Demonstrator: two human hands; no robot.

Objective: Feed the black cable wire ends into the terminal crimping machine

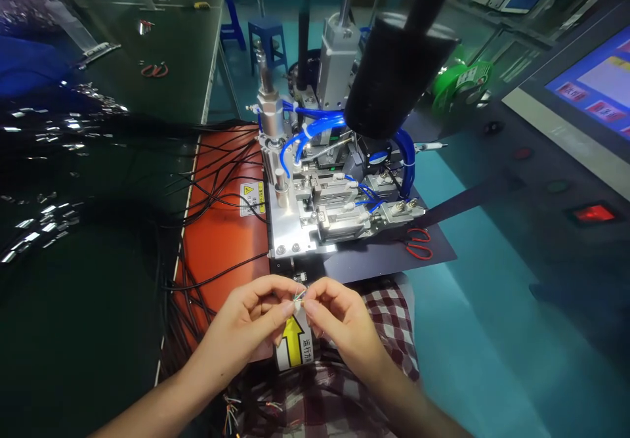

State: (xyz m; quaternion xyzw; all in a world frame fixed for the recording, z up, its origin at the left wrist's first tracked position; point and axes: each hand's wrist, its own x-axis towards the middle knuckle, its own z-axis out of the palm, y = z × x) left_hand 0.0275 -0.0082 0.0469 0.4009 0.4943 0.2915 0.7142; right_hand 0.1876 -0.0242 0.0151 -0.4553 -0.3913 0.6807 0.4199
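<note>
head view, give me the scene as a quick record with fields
left hand: pinching thin wires at fingertips
right hand: at the same wires, fingertips close to the left hand's
ahead: metal machine with blue tubes
below hands: yellow arrow label
left side: black cables across an orange-red surface
right of machine: red-handled scissors
far right: lit screen
unclear: exact wire count

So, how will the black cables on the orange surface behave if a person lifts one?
Probably floppy: the black cables bend and curve loosely over the orange surface. One may drag its neighbours, since several cross each other. The thin wire ends near the checked cloth look easy to bend.
</note>
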